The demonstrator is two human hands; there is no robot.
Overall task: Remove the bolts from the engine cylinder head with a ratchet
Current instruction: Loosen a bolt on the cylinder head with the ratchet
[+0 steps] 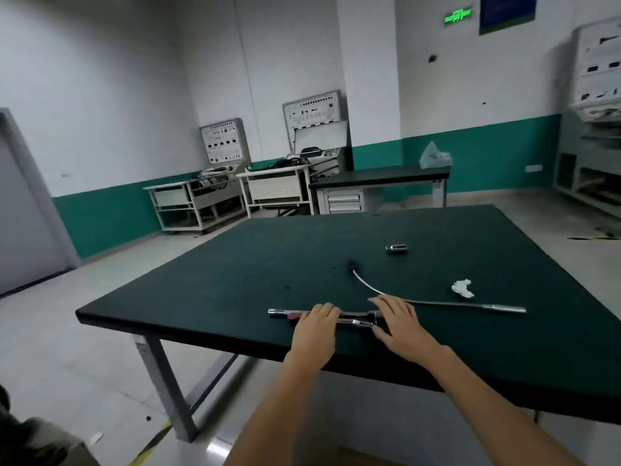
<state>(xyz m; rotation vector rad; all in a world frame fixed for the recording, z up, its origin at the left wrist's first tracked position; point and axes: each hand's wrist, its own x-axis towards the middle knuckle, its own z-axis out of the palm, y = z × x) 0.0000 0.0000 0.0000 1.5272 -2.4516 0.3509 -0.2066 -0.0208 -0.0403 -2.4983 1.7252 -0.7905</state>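
Presently I see the ratchet [353,318] lying crosswise near the front edge of the bench [235,264], lower middle of the frame, under both hands. The left hand [314,326] curls its fingers over the shaft. The right hand [396,321] lies on the head end, fingers spread and fairly straight (thumb on the near side). A flexible bar [437,301] runs just behind the right hand, with a crumpled tissue [463,288] and a socket [396,248] farther up.
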